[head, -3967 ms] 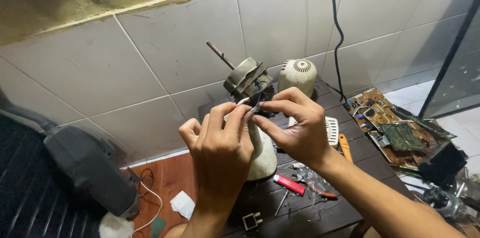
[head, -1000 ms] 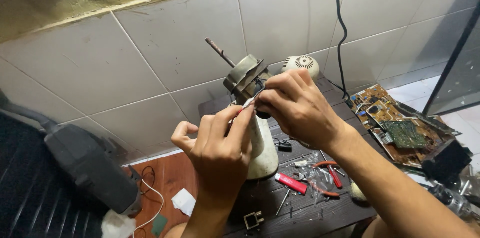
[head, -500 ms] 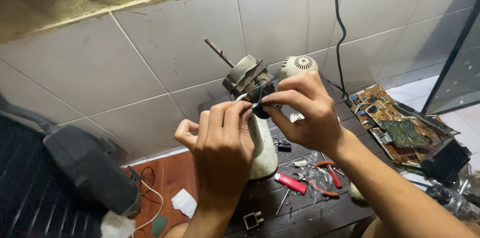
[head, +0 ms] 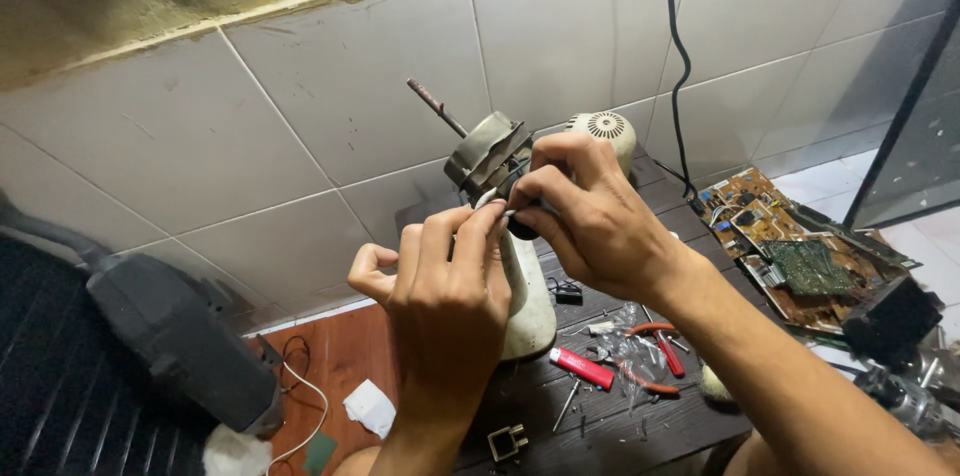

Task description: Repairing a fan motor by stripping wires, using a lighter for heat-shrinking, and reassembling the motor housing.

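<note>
head view: both hands up at the bare fan motor, which sits tilted on top of its cream fan neck standing on the dark slatted worktop, toward its back edge near the tiled wall. left hand: fingers pinched narrow on what looks like a thin white wire just below the motor; can't confirm what the tips grip, they overlap the other hand. right hand: fingers curled tight around something small and dark at the motor's underside, likely a part or tool tip, mostly hidden. rusty shaft sticks up and left, clear of both hands. risks, my read: the stand is top-heavy and neither hand braces its base, so a hard pull on the wire could tip it toward the wall or off the back edge. thin wire under pinch tension could snap or tear at its joint. a slip would drive knuckles into the motor's sheet-metal edges. worktop's front half is cluttered: red lighter, red-handled pliers, loose screws, a binder clip; a dropped small part would vanish in there or through the slats. bare circuit boards at the right edge sit near the elbow, easy to knock. black cable hanging down the wall could snag the right forearm.
</note>
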